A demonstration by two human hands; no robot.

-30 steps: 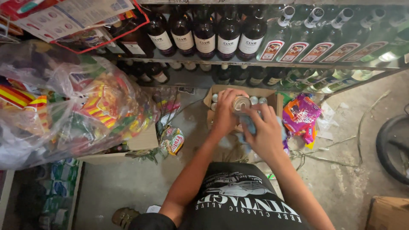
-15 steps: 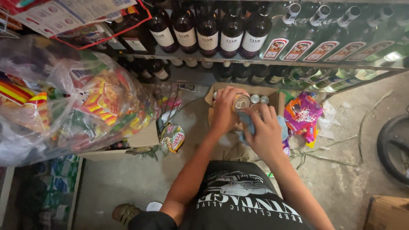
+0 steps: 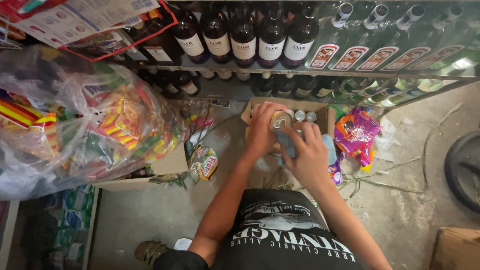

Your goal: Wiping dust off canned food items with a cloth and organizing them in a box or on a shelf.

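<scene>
My left hand [image 3: 262, 130] grips a small metal can [image 3: 280, 120] over an open cardboard box [image 3: 325, 114] on the floor. My right hand [image 3: 307, 155] presses a blue-grey cloth [image 3: 287, 142] against the can's side. In the box behind the can stand more cans [image 3: 305, 116], showing their silver tops. Most of the held can's body is hidden by my fingers.
A metal shelf [image 3: 310, 74] above the box carries dark bottles [image 3: 243, 32] and clear green bottles [image 3: 380, 45]. A big clear bag of colourful snack packets [image 3: 85, 125] bulges at the left. Purple packets [image 3: 356, 131] lie right of the box. A dark round object [image 3: 462, 170] sits far right.
The hands stay at the can over the box; the right hand with the cloth has shifted slightly on the can. The view has moved a little.
</scene>
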